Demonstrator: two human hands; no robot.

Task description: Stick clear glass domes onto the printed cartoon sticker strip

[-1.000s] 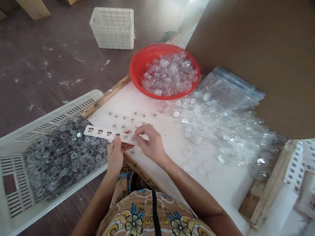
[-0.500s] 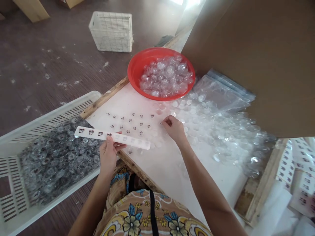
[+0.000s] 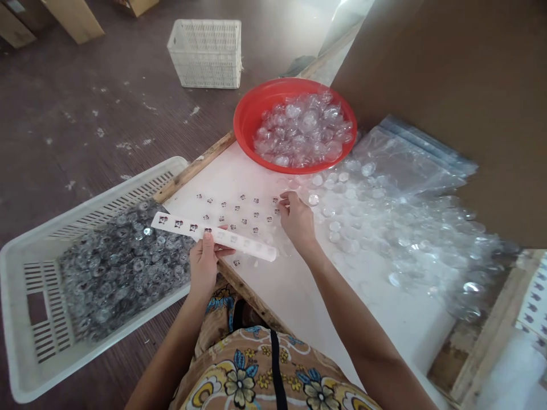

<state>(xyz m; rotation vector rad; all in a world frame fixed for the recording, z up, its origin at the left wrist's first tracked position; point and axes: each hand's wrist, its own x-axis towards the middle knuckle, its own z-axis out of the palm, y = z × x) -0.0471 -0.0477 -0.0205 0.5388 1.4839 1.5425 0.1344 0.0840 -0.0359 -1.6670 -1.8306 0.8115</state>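
A white strip of panda stickers (image 3: 178, 224) is pinched between the thumb and fingers of my left hand (image 3: 205, 259), held above the left edge of the white tabletop (image 3: 294, 290). Dark prints show on the strip's left part; its right part is bare. My right hand (image 3: 298, 223) is closed in a pinch, low over the table, with a small panda sticker (image 3: 277, 211) at its fingertips. Between the hands, several clear discs with panda stickers (image 3: 244, 221) lie spread in loose rows. Right of my right hand are loose clear plastic discs (image 3: 335, 226).
A red basin (image 3: 244, 128) of clear plastic pieces stands at the table's far corner. Left, a white crate (image 3: 12, 341) holds many printed discs. Plastic bags (image 3: 410, 156) lie beside a large cardboard panel (image 3: 448, 85). A white basket (image 3: 207, 62) stands on the floor.
The whole view has shifted, so things sit further right. My right hand has come closer to the rows of discs, the sticker still at its fingertips. My left hand keeps the strip.
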